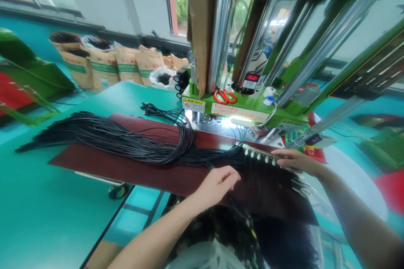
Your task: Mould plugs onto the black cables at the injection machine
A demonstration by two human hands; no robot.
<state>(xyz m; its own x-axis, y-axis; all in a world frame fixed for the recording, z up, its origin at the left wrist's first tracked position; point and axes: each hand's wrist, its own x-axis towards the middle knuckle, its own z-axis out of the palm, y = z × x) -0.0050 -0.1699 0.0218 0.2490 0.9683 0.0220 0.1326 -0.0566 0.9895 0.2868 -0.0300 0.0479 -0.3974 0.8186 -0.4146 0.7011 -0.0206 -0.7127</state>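
The right hand point(295, 160) has its fingers and thumb closed about the near end of a metal strip with a row of pale pegs point(259, 155); the strip runs leftward from it, in front of the green press point(205, 111). The left hand point(220, 183) is curled, palm down, lower and to the left of the strip, with thin black cables passing close by its fingers; whether it grips any of them, I cannot tell. The large cable bundle point(110, 136) lies to its left and beyond, looped near the press, on a dark red board point(151, 176). More cables spread under the strip, towards the right hand. Red-handled scissors point(225, 96) rest on the press, beyond both hands.

The step looks like handling or lining up the pegged strip among the cables. Shifting it would call for a level, steady hold, with the cables kept from snagging.
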